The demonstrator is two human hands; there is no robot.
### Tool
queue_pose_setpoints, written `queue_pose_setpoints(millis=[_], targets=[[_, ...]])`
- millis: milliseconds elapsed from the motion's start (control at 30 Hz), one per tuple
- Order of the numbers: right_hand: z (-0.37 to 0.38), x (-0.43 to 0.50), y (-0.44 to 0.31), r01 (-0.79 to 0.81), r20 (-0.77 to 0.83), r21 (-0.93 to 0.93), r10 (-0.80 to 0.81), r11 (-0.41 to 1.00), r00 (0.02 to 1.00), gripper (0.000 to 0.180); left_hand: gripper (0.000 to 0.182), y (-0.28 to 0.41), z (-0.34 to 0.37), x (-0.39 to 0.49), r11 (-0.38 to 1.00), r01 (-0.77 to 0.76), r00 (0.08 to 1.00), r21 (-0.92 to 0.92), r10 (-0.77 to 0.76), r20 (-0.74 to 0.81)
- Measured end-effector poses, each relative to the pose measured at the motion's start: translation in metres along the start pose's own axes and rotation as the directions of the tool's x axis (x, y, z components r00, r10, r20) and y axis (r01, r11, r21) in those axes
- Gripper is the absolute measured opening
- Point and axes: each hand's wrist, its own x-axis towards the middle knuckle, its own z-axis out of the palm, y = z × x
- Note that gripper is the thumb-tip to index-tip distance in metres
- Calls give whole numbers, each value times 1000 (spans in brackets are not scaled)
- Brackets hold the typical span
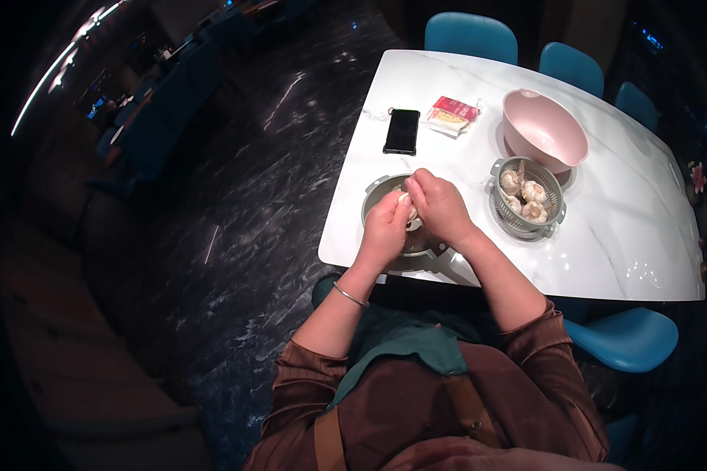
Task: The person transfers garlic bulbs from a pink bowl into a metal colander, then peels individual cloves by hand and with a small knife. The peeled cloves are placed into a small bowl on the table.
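My left hand (386, 226) and my right hand (439, 203) meet over a grey-green bowl (372, 197) near the table's front left corner. Between the fingers of both hands is a pale garlic bulb (411, 215), largely covered by them. The hands also hide much of the bowl's inside, where some pale bits show. To the right, a grey-green colander (557, 197) with side handles holds several whole garlic bulbs (533, 192).
Behind the colander stands a pink plastic bowl (545, 126). A smartphone (402, 132) and a red and white plastic packet (452, 115) lie on the white marbled table (618, 235). Blue chairs (471, 36) line its far side; a blue chair seat (627, 341) is at the near right.
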Motion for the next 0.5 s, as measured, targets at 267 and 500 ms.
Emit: queue_pose_setpoints(millis=[267,500], targets=[[-2,-1,-3,8,-44,23,-7,1000,999,26,24,4,6,-3,996,-85,995,23,86,-44],[5,-5,-10,104,-123,-105,-117,989,985,22,28,2,-3,3,974,97,995,-207,-97,10]])
